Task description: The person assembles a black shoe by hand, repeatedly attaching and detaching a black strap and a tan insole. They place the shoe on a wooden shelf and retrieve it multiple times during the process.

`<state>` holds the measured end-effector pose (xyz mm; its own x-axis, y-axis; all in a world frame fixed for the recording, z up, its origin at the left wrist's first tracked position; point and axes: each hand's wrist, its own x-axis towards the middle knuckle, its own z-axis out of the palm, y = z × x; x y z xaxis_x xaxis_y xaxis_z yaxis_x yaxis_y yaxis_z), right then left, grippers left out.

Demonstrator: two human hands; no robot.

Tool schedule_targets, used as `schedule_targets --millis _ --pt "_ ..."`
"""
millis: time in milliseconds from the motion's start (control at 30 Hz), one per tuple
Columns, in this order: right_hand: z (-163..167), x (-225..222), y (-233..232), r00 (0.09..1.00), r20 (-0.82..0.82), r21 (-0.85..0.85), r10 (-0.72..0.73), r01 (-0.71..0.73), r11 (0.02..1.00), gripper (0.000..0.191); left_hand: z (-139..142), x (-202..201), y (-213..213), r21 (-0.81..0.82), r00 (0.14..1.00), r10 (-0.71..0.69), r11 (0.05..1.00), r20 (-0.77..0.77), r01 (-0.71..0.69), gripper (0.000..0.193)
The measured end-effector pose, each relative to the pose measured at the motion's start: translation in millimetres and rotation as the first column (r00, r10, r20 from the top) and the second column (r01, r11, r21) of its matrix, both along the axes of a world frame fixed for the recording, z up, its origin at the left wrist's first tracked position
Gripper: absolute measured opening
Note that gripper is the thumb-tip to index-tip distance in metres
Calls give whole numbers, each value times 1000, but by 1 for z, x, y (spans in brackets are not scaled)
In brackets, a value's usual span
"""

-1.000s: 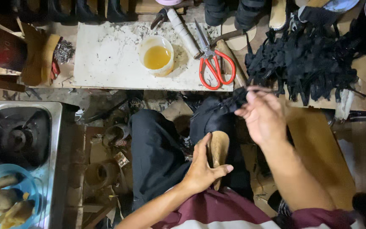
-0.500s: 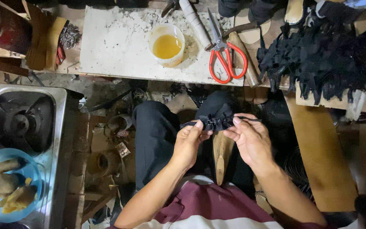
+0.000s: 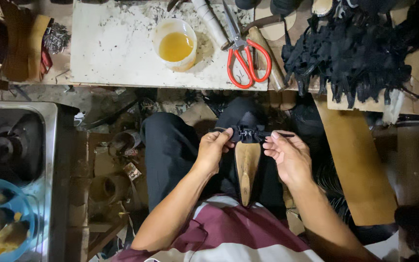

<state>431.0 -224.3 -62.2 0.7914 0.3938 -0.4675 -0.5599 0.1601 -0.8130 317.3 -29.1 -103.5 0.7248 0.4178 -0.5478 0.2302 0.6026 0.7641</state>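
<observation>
Both hands lower now, left hand (image 3: 213, 150), right hand (image 3: 287, 154), one black strap (image 3: 248, 133), one sole (image 3: 247, 165)

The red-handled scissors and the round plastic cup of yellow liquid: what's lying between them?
In the head view, only bare, stained white tabletop lies between the red-handled scissors and the round plastic cup of yellow liquid.

No labels, signs or screens show in this view. The only things close to a package are open containers. A round white plastic tub (image 3: 175, 44) stands on the pale worktop (image 3: 112, 53) at the top — it has no lid and holds a yellow-amber liquid. Its outside is plain, with some stains. At the lower left edge, a round blue bowl (image 3: 18, 206) sits beside the stove — inside it are brown and yellow pieces of food.
</observation>
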Motion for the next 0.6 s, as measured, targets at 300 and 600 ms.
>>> schedule_targets --millis 300,600 --pt "-7 1 1 996 -85 -48 -2 -3 999 14 -20 13 6 -25 1000 -7 1000 -22 7 33" --pt "-4 0 0 992 -126 -31 16 -20 999 15 -10 7 5 -77 999 -5 997 -46 2 31"
